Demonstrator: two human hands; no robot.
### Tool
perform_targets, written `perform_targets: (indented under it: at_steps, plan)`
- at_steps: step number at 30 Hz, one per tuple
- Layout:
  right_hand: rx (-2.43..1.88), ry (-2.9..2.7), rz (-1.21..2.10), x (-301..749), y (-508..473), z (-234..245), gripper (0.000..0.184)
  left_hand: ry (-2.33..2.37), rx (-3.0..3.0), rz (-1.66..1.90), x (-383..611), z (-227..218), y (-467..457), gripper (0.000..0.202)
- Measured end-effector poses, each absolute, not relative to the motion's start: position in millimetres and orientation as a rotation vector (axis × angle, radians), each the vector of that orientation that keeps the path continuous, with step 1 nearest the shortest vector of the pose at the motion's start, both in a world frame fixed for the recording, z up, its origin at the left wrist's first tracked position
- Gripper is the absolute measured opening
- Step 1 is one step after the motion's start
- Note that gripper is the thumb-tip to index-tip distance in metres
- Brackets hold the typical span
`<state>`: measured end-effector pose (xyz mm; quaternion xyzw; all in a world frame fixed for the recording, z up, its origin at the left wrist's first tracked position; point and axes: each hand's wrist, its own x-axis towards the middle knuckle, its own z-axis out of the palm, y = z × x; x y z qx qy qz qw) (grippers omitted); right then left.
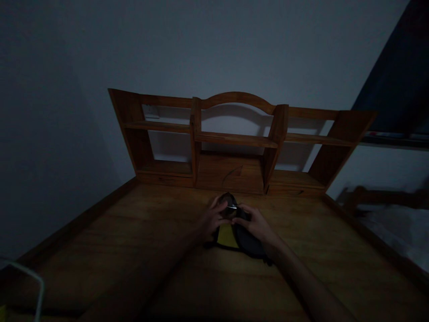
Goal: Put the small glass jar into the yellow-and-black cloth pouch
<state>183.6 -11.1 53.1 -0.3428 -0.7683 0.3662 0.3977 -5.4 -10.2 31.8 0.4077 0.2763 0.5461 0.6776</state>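
My left hand (214, 218) curls its fingers and thumb around the left side of a dark, glossy, rounded object (229, 206), which has a bright glint on it. From the right, my right hand (254, 223) has closed its fingertips near the same object's edge. Dim light hides the object's exact kind. Below both hands, a black-edged pouch-like fabric piece (228, 236) lies on the wooden desk (150, 223), with a yellow panel on its left and a dark grey one on its right. My right wrist covers part of the grey side.
A wooden shelf unit (234, 140) with several compartments stands along the back of the desk, against a pale wall (201, 44). A pale bent bar (36, 277) shows at the lower left. Dark curtain-like cloth (395, 80) hangs at the right, above a bed-like frame (385, 197).
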Motion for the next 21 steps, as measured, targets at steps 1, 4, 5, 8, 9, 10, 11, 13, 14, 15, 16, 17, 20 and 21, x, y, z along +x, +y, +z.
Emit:
perform_targets:
  at_steps: [1,4,5,8,9,10,11,13,14,15,16,17,20,21]
  plan:
    - [-0.870,-1.936,0.939,183,-11,52,0.024,0.626,0.929,1.239,-5,31,-10,0.055]
    - [-0.857,-1.894,1.019,182,-12,51,0.030,0.649,1.010,1.302,-3,31,-10,0.057]
    - [-0.851,-1.863,1.068,183,-12,51,0.032,0.658,1.036,1.320,-3,31,-10,0.057]
    - [-0.831,-1.700,1.272,184,-11,48,0.040,0.709,1.116,1.357,-2,32,-11,0.059]
    - [-0.814,-1.633,1.348,184,-9,45,0.040,0.731,1.155,1.373,-2,32,-12,0.059]
    - [-0.791,-1.565,1.415,185,-6,43,0.040,0.752,1.204,1.390,-3,33,-12,0.060]
    - [-0.767,-1.495,1.467,185,-4,41,0.039,0.768,1.257,1.407,-3,34,-12,0.061]
    - [-0.745,-1.376,1.521,185,1,38,0.035,0.779,1.347,1.422,-4,36,-13,0.062]
    - [-0.754,-1.343,1.529,185,2,37,0.032,0.776,1.372,1.418,-4,36,-14,0.064]
    - [-0.775,-1.333,1.527,184,2,38,0.030,0.768,1.385,1.409,-5,37,-14,0.065]
    - [-0.800,-1.348,1.519,184,1,39,0.028,0.756,1.387,1.399,-5,37,-14,0.067]
    - [-0.822,-1.385,1.503,183,-1,40,0.028,0.742,1.387,1.389,-6,37,-14,0.069]
    - [-0.827,-1.548,1.382,183,-6,44,0.029,0.696,1.392,1.392,-7,35,-14,0.074]
    - [-0.813,-1.596,1.334,183,-7,44,0.029,0.686,1.401,1.399,-7,34,-14,0.075]
